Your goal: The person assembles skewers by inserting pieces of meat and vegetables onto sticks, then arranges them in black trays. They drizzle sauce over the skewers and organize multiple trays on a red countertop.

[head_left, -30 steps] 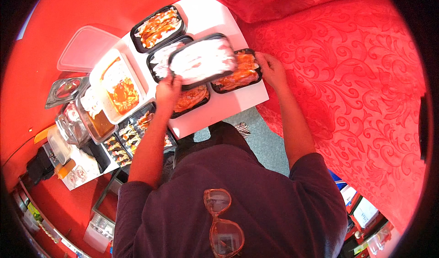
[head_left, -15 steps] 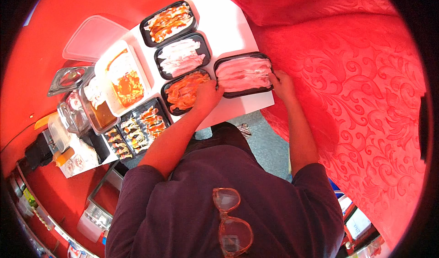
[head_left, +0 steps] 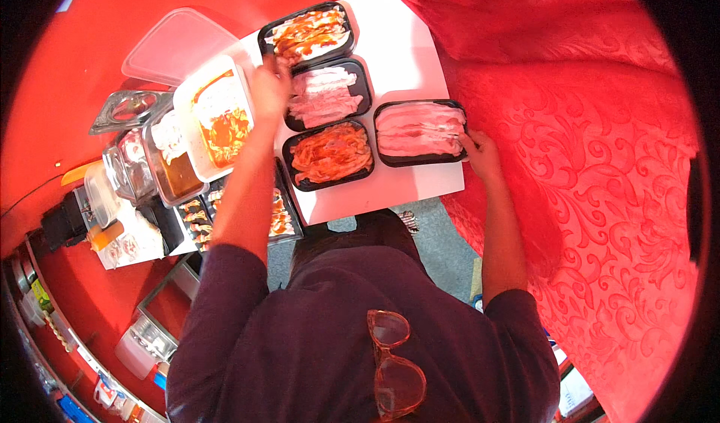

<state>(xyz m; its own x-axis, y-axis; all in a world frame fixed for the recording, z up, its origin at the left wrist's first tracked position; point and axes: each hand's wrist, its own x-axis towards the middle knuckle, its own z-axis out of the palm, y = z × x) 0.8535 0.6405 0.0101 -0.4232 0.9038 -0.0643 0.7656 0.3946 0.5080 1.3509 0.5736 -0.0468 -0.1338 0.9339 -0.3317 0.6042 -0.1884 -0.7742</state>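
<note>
My right hand (head_left: 482,154) pinches the right rim of a black tray of pale pink meat strips (head_left: 420,129), which rests on the white table. My left hand (head_left: 269,87) is over the left end of another black tray, holding pale meat strips (head_left: 325,95). Its fingers are smeared by motion near the corner of the far tray, so their grip cannot be made out. That far black tray holds strips streaked with red-orange sauce (head_left: 309,34). Closest to me, a black tray of orange-red marinated meat (head_left: 331,153) lies untouched by either hand.
Left of my left forearm stands a white tub (head_left: 248,115) with orange sauce inside. Beside it are a clear container of brown liquid (head_left: 178,187), a clear lid (head_left: 176,46) and a tray of small skewers (head_left: 196,224). Red patterned cloth (head_left: 585,175) hangs at the right.
My left hand has moved away from the near marinated tray, up and left to the middle tray. My right hand stays at the right tray's rim. The whole view has shifted slightly.
</note>
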